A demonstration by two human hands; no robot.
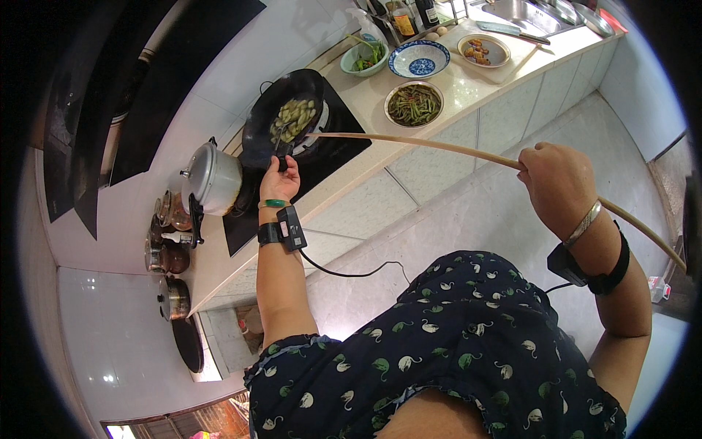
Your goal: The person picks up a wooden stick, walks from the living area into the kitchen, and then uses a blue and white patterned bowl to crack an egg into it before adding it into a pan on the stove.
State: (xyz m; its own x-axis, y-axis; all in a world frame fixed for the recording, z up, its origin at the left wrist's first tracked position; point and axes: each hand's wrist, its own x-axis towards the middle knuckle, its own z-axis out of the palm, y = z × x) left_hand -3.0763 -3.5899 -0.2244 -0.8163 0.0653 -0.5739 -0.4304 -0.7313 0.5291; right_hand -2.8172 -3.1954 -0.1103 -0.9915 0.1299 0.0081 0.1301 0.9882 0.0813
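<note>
My left hand grips the short black handle of a dark wok, which sits tilted over the stove. Green-yellow vegetable pieces lie in the wok, with a thin metal part among them near the handle. My right hand is closed around a long, thin wooden rod. One end of the rod reaches the wok's near rim; the other runs past my right wrist to the right edge. Whether the rod touches the wok or joins a tool head cannot be told.
A metal pressure cooker stands left of the wok. On the counter are a bowl of cooked green beans, a blue-and-white bowl, a bowl of green peppers, a plate of browned food and a cleaver by the sink.
</note>
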